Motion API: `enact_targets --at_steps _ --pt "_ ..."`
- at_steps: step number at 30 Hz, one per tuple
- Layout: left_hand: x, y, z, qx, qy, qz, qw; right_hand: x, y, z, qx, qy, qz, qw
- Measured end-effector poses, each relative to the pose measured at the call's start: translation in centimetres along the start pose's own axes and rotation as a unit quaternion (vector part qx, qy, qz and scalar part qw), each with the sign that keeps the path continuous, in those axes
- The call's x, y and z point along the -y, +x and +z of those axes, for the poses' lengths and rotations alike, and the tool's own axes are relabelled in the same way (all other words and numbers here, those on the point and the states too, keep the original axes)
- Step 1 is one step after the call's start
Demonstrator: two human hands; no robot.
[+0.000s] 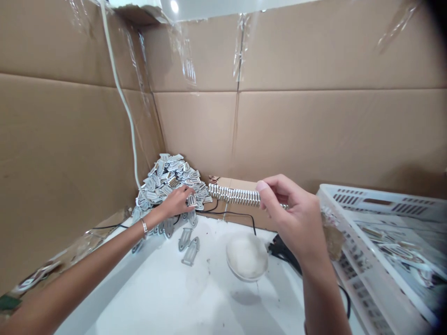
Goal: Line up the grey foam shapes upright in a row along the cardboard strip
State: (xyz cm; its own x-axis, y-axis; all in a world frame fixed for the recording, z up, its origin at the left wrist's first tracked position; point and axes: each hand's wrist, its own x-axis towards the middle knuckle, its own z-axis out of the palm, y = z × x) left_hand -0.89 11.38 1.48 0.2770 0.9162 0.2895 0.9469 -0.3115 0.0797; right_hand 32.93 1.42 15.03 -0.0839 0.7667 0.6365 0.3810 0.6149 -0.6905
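A heap of small grey metal clips (169, 179) lies in the far left corner of the white table (167, 298). My left hand (179, 201) reaches into the heap's near edge with fingers pinched on one metal clip (191, 200). Raised above the table, my right hand (295, 218) is closed around one end of a long row of stacked clips (233, 194), which sticks out level to the left. A few loose clips (188, 244) lie on the table below the heap.
Taped cardboard walls (314, 130) close in the table at the back and left. A white plastic crate (387, 246) holding parts stands at the right. A white bowl (246, 257) sits mid-table, black cables (240, 215) run behind it, and a white cord (124, 102) hangs in the corner.
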Motion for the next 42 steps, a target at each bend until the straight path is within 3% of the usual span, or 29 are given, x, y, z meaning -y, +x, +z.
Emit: enact_targets --at_steps 3,7,11,16,22,28,33,37,42 --pt "-1.9 -2.2 -2.0 -0.006 -0.091 0.012 0.996 0.0 0.1 0.0 0.000 0.004 0.003 1.000" --pt "-6.2 -7.0 -3.7 0.088 -0.219 0.075 0.969 -0.1 0.2 0.1 -0.006 0.000 0.008 1.000" --pt "-9.9 -10.6 -3.1 0.131 -0.220 0.117 0.960 -0.1 0.3 0.2 0.001 0.002 0.004 1.000" --pt "-11.9 -12.0 -1.2 0.139 -0.172 0.132 0.966 -0.2 0.2 0.3 0.002 -0.002 0.003 1.000" --pt "-11.8 -12.2 -0.2 0.137 -0.132 0.145 0.971 -0.5 0.2 0.4 0.003 0.001 0.004 1.000" --pt "-10.1 -12.7 1.1 0.080 -0.059 0.031 0.995 -0.5 0.1 0.8 0.009 0.000 0.007 1.000" --pt "-7.8 -13.5 2.1 0.069 -0.026 -0.034 0.997 -0.5 0.1 0.9 0.011 0.002 0.003 1.000" --pt "-6.3 -13.7 1.9 0.069 -0.048 -0.072 0.994 -0.5 0.1 1.0 0.010 -0.001 -0.005 1.000" --pt "-6.4 -12.3 1.1 0.043 -0.072 -0.070 0.994 -0.6 0.2 1.0 0.010 -0.003 -0.005 1.000"
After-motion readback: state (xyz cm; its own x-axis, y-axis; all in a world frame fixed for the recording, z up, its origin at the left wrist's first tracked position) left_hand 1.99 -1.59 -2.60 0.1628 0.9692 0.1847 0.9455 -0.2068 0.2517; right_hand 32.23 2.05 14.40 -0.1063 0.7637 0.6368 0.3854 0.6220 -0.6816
